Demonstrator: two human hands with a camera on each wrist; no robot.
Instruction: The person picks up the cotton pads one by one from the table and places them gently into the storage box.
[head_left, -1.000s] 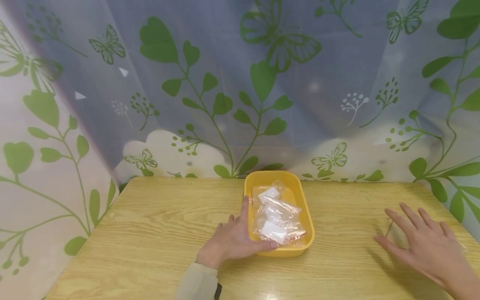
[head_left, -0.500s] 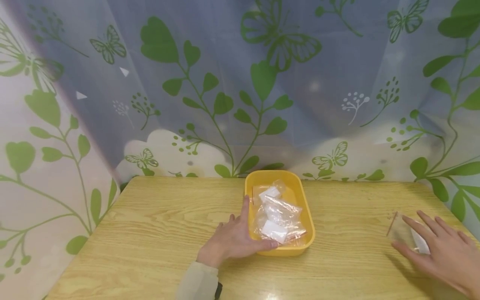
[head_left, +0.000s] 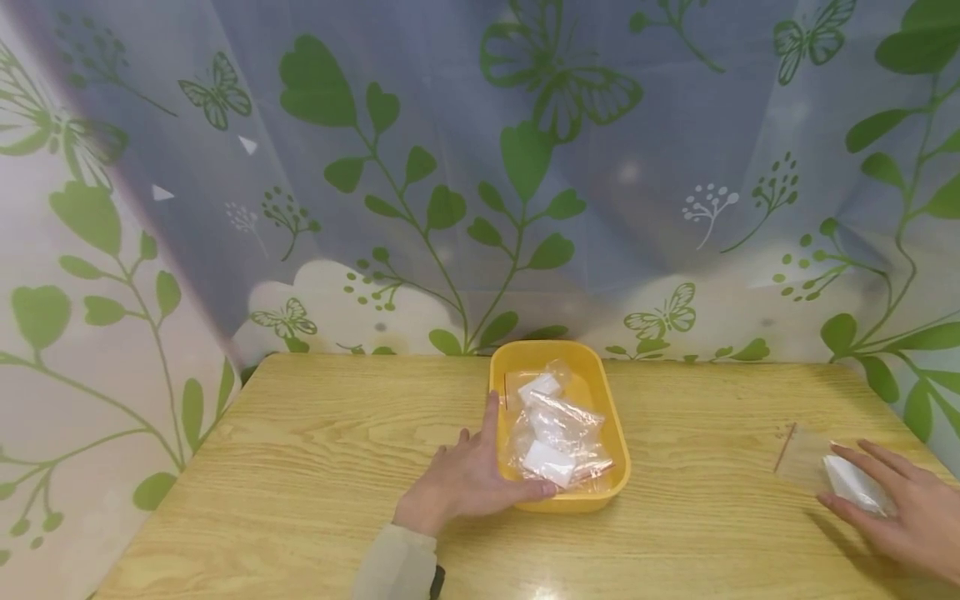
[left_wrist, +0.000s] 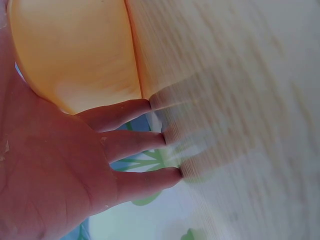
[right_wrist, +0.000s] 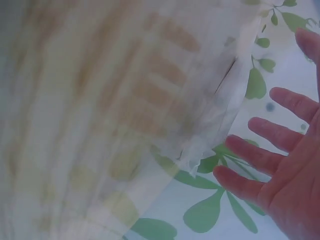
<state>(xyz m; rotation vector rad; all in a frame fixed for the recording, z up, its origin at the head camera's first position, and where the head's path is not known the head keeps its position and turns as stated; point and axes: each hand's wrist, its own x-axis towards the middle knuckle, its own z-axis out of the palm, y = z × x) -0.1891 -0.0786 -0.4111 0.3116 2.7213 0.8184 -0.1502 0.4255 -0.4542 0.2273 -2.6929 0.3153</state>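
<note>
My left hand (head_left: 468, 475) is at the near left corner of a yellow plastic tray (head_left: 617, 417), thumb along the front rim and index finger against the left wall. In the left wrist view, other fingers of that hand (left_wrist: 135, 142) stretch straight down to the tabletop. Clear zip bags (head_left: 562, 417) with white pieces inside lie in the tray. On the table at the right lies another clear zip bag (head_left: 806, 458) with a red seal line and white contents. My right hand (head_left: 911, 508) hovers over its right end, fingers straight and spread in the right wrist view, holding nothing.
The wood-grain table (head_left: 337, 433) runs back to a hanging curtain (head_left: 420, 250) printed with leaves and butterflies. A second curtain panel (head_left: 97, 275) stands at the left. The tray sits near the table's back edge.
My right hand has drawn back to the right and nearer, uncovering the zip bag on the table. The left hand and tray have stayed put.
</note>
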